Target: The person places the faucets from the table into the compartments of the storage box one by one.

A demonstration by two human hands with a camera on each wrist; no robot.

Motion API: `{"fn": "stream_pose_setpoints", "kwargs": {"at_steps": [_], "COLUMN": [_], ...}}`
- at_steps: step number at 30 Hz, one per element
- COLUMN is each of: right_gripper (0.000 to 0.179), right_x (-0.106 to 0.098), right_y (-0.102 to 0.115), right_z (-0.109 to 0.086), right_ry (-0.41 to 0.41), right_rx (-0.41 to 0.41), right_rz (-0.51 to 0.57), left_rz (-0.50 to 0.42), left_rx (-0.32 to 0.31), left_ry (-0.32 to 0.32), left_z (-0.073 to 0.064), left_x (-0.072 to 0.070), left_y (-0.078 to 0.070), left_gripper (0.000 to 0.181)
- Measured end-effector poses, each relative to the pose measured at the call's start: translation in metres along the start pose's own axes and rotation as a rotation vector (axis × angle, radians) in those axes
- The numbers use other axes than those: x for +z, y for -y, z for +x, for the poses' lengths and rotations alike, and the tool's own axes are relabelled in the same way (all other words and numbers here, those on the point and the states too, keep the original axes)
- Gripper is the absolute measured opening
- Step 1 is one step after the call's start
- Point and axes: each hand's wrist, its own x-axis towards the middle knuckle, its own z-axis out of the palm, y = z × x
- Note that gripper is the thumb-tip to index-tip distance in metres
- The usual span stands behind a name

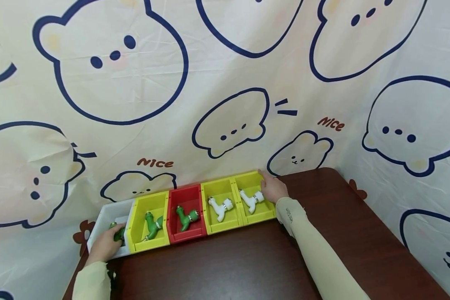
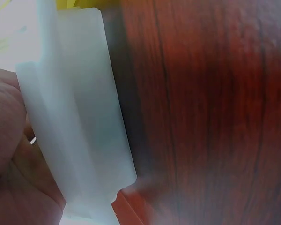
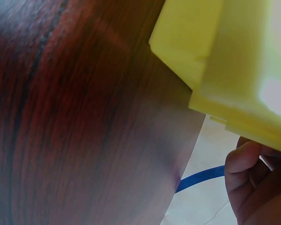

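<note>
A joined row of open bins holds small taps. In the head view my left hand (image 1: 106, 243) reaches over the rim of the white bin (image 1: 99, 223) at the left end. Its fingers grip a green tap (image 1: 119, 234), mostly hidden by the hand. My left hand (image 2: 18, 150) shows in part behind the bin's pale front wall (image 2: 93, 108) in the left wrist view. At the opposite end my right hand (image 1: 273, 188) holds the side of the end yellow bin (image 1: 268, 213), near its far corner. Bent fingers (image 3: 243, 159) lie against that bin in the right wrist view.
Between the ends stand a yellow bin with a green tap (image 1: 153, 225), a red bin (image 1: 187, 238) with a green tap (image 1: 186, 217) and a yellow bin with a white tap (image 1: 221, 207). Another white tap (image 1: 252, 200) lies in the end bin. A patterned curtain (image 1: 225, 83) backs the brown table (image 1: 225, 266).
</note>
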Motion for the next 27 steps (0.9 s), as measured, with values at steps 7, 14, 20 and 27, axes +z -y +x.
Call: {"fn": "stream_pose_setpoints", "kwargs": {"at_steps": [7, 14, 20, 27], "right_gripper": [0.053, 0.053, 0.053, 0.054], "right_x": [0.000, -0.002, -0.001, -0.005], "right_y": [0.000, 0.003, 0.004, 0.001], "right_z": [-0.001, -0.002, -0.004, -0.008], "right_ry": [-0.007, -0.004, 0.005, 0.016], "right_rx": [-0.003, 0.001, 0.006, 0.003], "right_rz": [0.001, -0.005, 0.006, -0.009], "left_rz": [-0.039, -0.083, -0.080, -0.032], "left_rx": [0.012, -0.007, 0.030, 0.082], "left_ry": [-0.010, -0.011, -0.021, -0.069], "left_z": [0.001, -0.001, -0.004, -0.009], "left_x": [0.004, 0.005, 0.006, 0.007], "left_y": [0.005, 0.003, 0.004, -0.006], "left_gripper": [0.069, 0.068, 0.064, 0.060]}}
